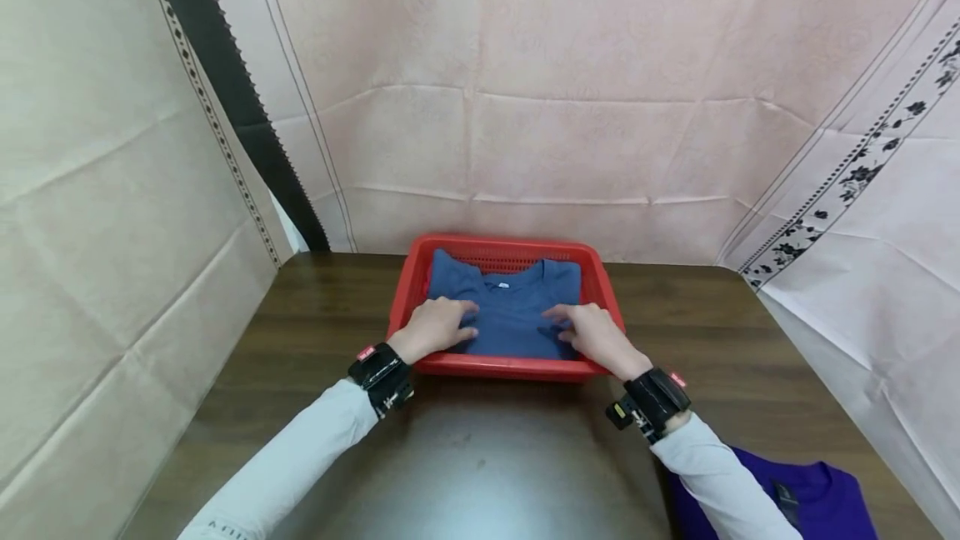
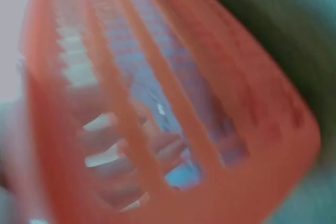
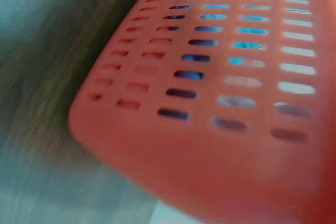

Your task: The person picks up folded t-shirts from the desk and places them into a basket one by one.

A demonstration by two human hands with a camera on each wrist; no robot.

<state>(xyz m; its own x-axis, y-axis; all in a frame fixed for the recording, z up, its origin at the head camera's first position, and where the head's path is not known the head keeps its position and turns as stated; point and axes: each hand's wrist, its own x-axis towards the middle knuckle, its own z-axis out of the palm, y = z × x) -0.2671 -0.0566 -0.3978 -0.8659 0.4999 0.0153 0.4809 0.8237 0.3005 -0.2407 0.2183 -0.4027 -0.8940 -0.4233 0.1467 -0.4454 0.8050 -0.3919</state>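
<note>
A folded blue shirt (image 1: pixel 513 319) lies in a red plastic basket (image 1: pixel 502 367), its neckline with a small white label toward the back. My left hand (image 1: pixel 437 327) reaches over the basket's left front corner, fingers loosely bent above the shirt's left side. Over the right side of the shirt is my right hand (image 1: pixel 597 337), its fingers pointing inward and slightly bent. Neither hand grips the cloth. Both wrist views are filled by the slotted basket wall (image 2: pixel 247 192). Blurred fingers show through its slots in the left wrist view.
The basket stands near the back edge of a brown wood-grain table (image 1: pixel 465 457). A folded purple garment (image 1: pixel 821 494) lies at the front right, partly under my right forearm. Pale patterned sheets (image 1: pixel 570 107) hang behind and on both sides.
</note>
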